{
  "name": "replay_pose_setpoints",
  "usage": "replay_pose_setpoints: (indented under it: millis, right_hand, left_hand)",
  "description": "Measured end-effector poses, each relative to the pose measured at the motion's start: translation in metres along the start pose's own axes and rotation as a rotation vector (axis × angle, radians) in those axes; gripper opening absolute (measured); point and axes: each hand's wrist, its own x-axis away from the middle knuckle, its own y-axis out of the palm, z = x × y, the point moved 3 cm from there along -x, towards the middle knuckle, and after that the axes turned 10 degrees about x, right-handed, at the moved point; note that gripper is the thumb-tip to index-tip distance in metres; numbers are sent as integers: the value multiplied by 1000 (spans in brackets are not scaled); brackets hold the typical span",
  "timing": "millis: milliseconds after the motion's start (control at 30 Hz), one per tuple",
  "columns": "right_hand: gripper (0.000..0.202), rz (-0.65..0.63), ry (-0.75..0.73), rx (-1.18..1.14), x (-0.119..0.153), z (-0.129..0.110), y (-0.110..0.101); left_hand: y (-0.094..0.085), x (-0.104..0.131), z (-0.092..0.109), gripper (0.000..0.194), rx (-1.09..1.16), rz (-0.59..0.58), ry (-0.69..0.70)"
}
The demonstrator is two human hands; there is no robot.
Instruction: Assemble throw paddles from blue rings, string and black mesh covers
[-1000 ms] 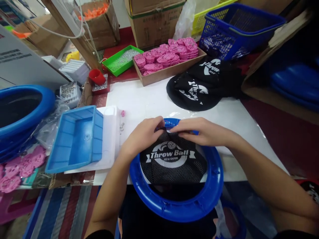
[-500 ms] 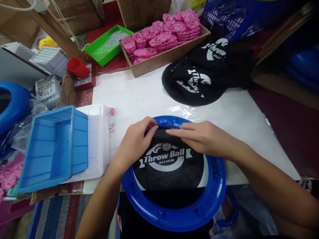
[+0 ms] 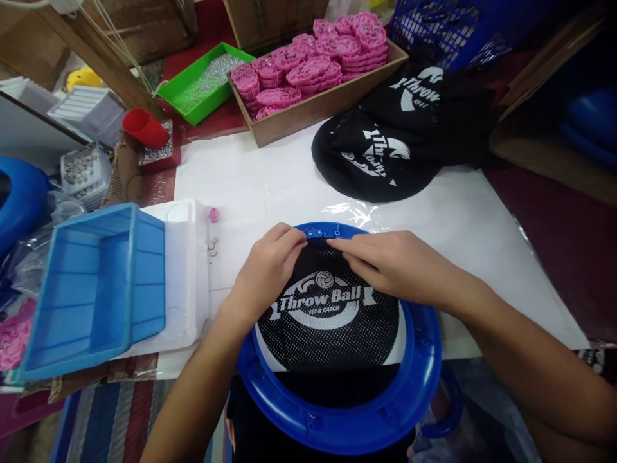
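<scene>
A blue plastic ring (image 3: 337, 427) lies at the front edge of the table, its near part over my lap. Across its opening is a round black mesh fabric (image 3: 337, 344) with white "Throw Ball" print. My left hand (image 3: 265, 270) pinches the mesh's far edge at the ring's top. Beside it, my right hand (image 3: 398, 260) grips the same edge, index finger and thumb together. Between my fingertips, a thin red wire and small parts (image 3: 314, 231) sit in the ring's channel. Farther back on the table lie more black printed mesh pieces (image 3: 371, 164).
To the left stand a blue bin (image 3: 91, 289) and a white tray (image 3: 186, 276). At the back are a green tray (image 3: 193, 106) of small metal parts, a box of pink pieces (image 3: 313, 71) and a red cup (image 3: 144, 128). A blue basket (image 3: 448, 32) stands back right.
My right hand's fingertips have moved up to the mesh's far edge, and its fingers have closed. My left hand still pinches there. The view has shifted slightly.
</scene>
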Motion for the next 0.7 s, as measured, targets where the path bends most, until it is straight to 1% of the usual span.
replay_pose_setpoints:
  millis: [400,700]
  right_hand:
    - [42,6,16,18,1,1,2]
    - [42,26,15,25,2,0,0]
  left_hand:
    - [3,0,-3,22,-12,21,57]
    - [3,2,-3,25,-28,4,59]
